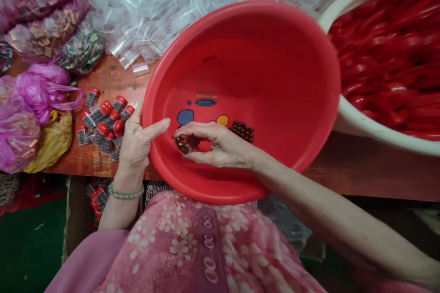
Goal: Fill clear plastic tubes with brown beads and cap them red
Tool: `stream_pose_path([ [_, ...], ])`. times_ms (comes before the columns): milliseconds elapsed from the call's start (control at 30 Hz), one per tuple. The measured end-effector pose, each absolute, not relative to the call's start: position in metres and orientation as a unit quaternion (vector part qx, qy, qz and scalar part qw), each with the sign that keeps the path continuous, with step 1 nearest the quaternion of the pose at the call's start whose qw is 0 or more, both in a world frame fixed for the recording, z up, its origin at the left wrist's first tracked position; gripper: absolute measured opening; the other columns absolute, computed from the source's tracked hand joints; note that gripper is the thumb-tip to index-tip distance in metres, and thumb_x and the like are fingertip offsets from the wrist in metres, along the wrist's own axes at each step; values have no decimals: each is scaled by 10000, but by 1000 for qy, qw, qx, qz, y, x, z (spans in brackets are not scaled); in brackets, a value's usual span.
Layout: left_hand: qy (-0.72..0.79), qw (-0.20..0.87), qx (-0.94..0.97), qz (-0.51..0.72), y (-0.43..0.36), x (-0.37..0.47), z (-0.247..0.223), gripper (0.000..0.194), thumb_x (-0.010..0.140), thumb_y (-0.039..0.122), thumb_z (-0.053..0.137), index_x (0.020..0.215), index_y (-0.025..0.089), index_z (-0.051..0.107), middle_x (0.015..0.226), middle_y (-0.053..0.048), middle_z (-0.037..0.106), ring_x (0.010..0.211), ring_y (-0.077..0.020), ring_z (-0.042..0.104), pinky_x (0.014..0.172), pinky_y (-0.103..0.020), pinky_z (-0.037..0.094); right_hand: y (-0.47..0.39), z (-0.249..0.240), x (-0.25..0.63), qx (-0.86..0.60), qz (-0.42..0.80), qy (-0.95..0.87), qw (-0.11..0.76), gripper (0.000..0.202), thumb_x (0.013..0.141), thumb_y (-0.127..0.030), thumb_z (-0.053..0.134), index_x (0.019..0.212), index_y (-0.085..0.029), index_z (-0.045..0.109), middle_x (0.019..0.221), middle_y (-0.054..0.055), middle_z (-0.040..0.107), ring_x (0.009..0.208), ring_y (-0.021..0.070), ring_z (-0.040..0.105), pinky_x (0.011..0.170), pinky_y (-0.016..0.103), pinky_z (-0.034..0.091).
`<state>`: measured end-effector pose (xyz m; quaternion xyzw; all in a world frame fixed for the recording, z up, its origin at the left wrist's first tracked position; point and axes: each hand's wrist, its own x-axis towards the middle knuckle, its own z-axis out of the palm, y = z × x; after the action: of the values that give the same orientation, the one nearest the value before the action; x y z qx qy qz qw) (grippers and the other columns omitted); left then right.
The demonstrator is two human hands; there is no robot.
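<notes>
A large red basin (288, 100) is tilted towards me at the table's edge. My left hand (139, 139) grips its left rim, thumb over the edge and the fingers behind the wall. Inside the basin, my right hand (216, 146) holds a small clear container (183, 144) between thumb and fingers, its open end showing several brown beads. More brown beads (243, 131) lie together on the basin's inner surface, partly behind my right hand. Left of my left hand, small red-capped tubes (103, 121) with dark contents lie in a pile.
Clear plastic tubes (154, 9) are heaped at the back. A white basin (381, 135) with red pieces stands at the right. Pink bags (44, 82) and a yellow bag (53, 142) crowd the left. Below the table, a box (74, 215) holds more red-capped tubes.
</notes>
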<state>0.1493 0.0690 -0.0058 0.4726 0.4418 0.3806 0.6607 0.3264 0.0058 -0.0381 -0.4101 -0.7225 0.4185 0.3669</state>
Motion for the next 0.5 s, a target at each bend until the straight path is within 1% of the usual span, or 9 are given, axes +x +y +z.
stream_pose_path([
  [100, 452, 657, 485, 359, 81, 145, -20, 590, 703, 367, 788, 1233, 195, 595, 1137, -85, 730, 1002, -275, 715, 894, -411, 595, 4, -29, 333, -425, 391, -730, 367, 288, 825, -148, 625, 1113, -155, 636, 1000, 65, 721, 768, 117, 645, 738, 243, 524],
  [167, 470, 596, 545, 356, 87, 141, -28, 613, 749, 425, 753, 1276, 171, 568, 1276, -142, 673, 1166, -315, 654, 1026, -472, 525, 3, -22, 339, -448, 373, -727, 363, 295, 825, -151, 625, 1120, -155, 638, 1007, 65, 727, 792, 127, 661, 762, 255, 532],
  [200, 483, 534, 590, 365, 87, 140, -30, 638, 773, 449, 733, 1312, 163, 544, 1364, -166, 617, 1278, -333, 580, 1111, -505, 446, 3, -18, 342, -457, 363, -728, 360, 289, 824, -159, 632, 1113, -155, 640, 1005, 66, 730, 814, 135, 668, 778, 263, 535],
  [267, 492, 382, 682, 382, 85, 138, -29, 684, 825, 484, 681, 1394, 159, 483, 1520, -185, 466, 1472, -341, 351, 1232, -540, 233, 3, -10, 347, -465, 349, -733, 353, 276, 824, -179, 648, 1099, -157, 646, 1003, 67, 734, 853, 149, 678, 801, 278, 541],
  [300, 481, 326, 719, 381, 82, 138, -26, 697, 849, 493, 653, 1428, 159, 454, 1570, -184, 395, 1522, -332, 242, 1255, -541, 144, 3, -7, 349, -468, 347, -733, 351, 279, 825, -188, 652, 1102, -158, 646, 996, 65, 735, 849, 150, 679, 799, 281, 544],
  [333, 460, 304, 747, 371, 78, 139, -21, 700, 876, 496, 621, 1457, 159, 425, 1602, -180, 340, 1545, -319, 172, 1263, -535, 93, 4, -4, 350, -470, 347, -732, 351, 281, 828, -194, 653, 1106, -159, 646, 979, 60, 736, 822, 145, 676, 783, 278, 547],
  [367, 432, 322, 764, 355, 73, 140, -16, 688, 907, 489, 579, 1482, 159, 397, 1617, -176, 311, 1551, -305, 154, 1266, -525, 86, 5, -2, 352, -470, 349, -730, 352, 280, 831, -195, 651, 1108, -159, 647, 952, 54, 735, 782, 137, 668, 755, 270, 549],
  [400, 399, 374, 770, 330, 67, 142, -11, 666, 939, 475, 535, 1502, 162, 371, 1621, -172, 306, 1546, -291, 182, 1265, -515, 116, 6, 1, 353, -469, 350, -730, 353, 277, 834, -193, 645, 1109, -156, 647, 921, 47, 732, 743, 129, 659, 724, 259, 547],
  [500, 295, 597, 707, 238, 54, 150, 0, 640, 969, 438, 505, 1532, 187, 331, 1611, -164, 334, 1496, -276, 327, 1237, -493, 247, 8, 7, 357, -453, 347, -735, 366, 281, 846, -188, 641, 1124, -149, 648, 920, 52, 733, 769, 128, 673, 719, 241, 549],
])
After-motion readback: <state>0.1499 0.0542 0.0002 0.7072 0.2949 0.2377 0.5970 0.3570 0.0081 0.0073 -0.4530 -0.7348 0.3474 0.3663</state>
